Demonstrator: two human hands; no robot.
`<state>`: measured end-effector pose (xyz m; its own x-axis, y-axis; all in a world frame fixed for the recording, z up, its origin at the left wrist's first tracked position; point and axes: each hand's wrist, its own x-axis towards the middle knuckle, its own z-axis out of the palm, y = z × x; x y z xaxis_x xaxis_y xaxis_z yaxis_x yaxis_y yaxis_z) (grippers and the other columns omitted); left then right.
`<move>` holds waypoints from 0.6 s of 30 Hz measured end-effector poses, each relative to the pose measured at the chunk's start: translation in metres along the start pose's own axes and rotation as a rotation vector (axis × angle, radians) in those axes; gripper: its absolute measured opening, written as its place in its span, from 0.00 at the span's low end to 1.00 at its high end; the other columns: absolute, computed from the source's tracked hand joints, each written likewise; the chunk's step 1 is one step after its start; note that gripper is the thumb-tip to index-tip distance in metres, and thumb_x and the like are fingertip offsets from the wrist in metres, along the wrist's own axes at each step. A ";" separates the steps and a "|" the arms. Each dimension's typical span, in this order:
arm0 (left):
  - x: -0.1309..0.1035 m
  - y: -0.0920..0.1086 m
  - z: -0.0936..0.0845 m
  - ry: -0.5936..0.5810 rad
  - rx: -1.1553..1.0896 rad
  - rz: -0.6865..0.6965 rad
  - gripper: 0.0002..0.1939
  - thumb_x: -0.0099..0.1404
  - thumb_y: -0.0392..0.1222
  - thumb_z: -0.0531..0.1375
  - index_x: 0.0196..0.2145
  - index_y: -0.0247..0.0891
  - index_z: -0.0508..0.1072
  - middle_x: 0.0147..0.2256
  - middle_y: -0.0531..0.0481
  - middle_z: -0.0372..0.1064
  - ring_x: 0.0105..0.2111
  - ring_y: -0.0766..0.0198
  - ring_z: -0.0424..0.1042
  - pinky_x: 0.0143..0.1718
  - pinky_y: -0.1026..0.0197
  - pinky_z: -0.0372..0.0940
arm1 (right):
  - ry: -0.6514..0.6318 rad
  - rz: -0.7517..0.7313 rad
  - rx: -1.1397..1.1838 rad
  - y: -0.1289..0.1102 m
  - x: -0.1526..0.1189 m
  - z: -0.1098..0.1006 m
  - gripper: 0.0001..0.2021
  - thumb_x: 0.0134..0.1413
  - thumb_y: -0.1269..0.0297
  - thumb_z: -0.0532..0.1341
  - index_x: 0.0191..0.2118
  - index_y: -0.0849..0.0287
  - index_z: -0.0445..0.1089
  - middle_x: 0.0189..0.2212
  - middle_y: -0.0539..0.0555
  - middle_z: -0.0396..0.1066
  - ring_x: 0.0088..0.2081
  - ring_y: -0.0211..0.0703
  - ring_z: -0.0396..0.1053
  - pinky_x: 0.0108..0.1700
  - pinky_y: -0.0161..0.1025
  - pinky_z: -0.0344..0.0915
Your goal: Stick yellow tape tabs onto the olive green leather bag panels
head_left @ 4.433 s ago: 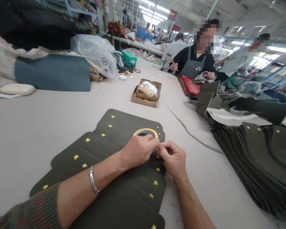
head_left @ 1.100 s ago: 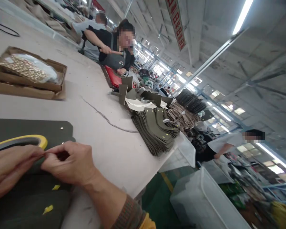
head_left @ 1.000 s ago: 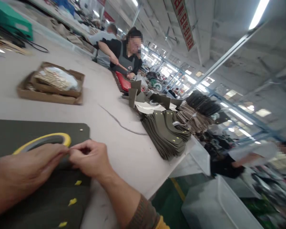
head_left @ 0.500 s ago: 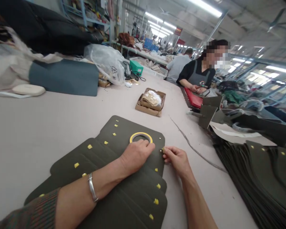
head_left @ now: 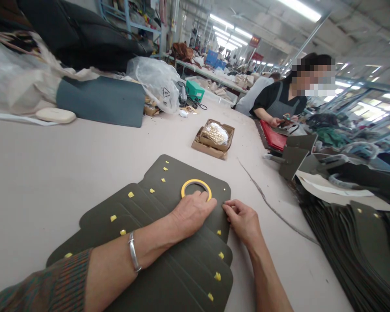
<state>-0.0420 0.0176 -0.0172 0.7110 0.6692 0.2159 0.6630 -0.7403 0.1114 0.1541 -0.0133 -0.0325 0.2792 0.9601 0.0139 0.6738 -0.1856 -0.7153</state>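
Observation:
Dark olive sheets (head_left: 195,236) with rounded corners lie overlapped on the table before me, with small yellow tape pieces (head_left: 217,276) along their edges. My left hand (head_left: 193,212) rests on the top sheet, fingers closed on the near rim of a roll of yellow tape (head_left: 183,189). Beside it, my right hand (head_left: 243,219) pinches at the top sheet's right edge. Its thumb and index fingertip hide whatever is between them. A small shiny dot (head_left: 224,189) shows near the sheet's far right corner.
A cardboard box (head_left: 227,151) of gold-coloured hardware stands ahead. On the right are a stack of dark olive pieces (head_left: 341,242) and a thin cord-like strip (head_left: 263,195). A blue-grey sheet (head_left: 100,102) lies at left. Across the table, a person (head_left: 274,106) works by a red item (head_left: 273,135).
The view has shifted, so the scene sits further right. My right fingertips now cover the spot where a yellow bit and a shiny dot showed. My left hand stays on the tape roll.

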 end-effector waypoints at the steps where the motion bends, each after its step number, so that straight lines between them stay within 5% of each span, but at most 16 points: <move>1: 0.000 0.000 0.000 -0.005 0.002 0.003 0.07 0.67 0.32 0.49 0.38 0.38 0.64 0.36 0.46 0.64 0.36 0.56 0.66 0.32 0.57 0.67 | 0.007 0.035 0.042 0.002 0.000 0.000 0.17 0.49 0.53 0.62 0.41 0.58 0.71 0.16 0.47 0.67 0.21 0.40 0.67 0.22 0.34 0.63; 6: -0.001 -0.002 0.002 0.019 0.013 0.017 0.07 0.66 0.31 0.49 0.39 0.38 0.64 0.35 0.46 0.64 0.35 0.56 0.67 0.33 0.56 0.67 | -0.055 0.134 0.390 0.009 -0.007 -0.005 0.19 0.45 0.47 0.65 0.32 0.61 0.70 0.22 0.51 0.70 0.22 0.38 0.68 0.24 0.35 0.67; 14: -0.002 -0.003 0.003 0.041 0.012 0.039 0.07 0.67 0.32 0.49 0.38 0.38 0.65 0.34 0.47 0.65 0.32 0.57 0.69 0.32 0.57 0.67 | 0.074 -0.047 -0.004 -0.001 -0.008 0.005 0.15 0.51 0.50 0.60 0.29 0.57 0.76 0.17 0.49 0.69 0.21 0.39 0.66 0.26 0.35 0.60; 18: -0.002 -0.005 -0.001 0.076 -0.012 0.044 0.07 0.69 0.35 0.48 0.39 0.38 0.65 0.35 0.48 0.65 0.32 0.58 0.69 0.32 0.58 0.66 | 0.012 -0.041 0.011 -0.003 -0.004 0.002 0.15 0.51 0.52 0.59 0.29 0.58 0.76 0.21 0.50 0.72 0.23 0.40 0.66 0.27 0.35 0.60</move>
<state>-0.0468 0.0200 -0.0175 0.7191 0.6296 0.2939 0.6285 -0.7698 0.1114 0.1492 -0.0164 -0.0316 0.2602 0.9642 0.0520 0.6771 -0.1438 -0.7217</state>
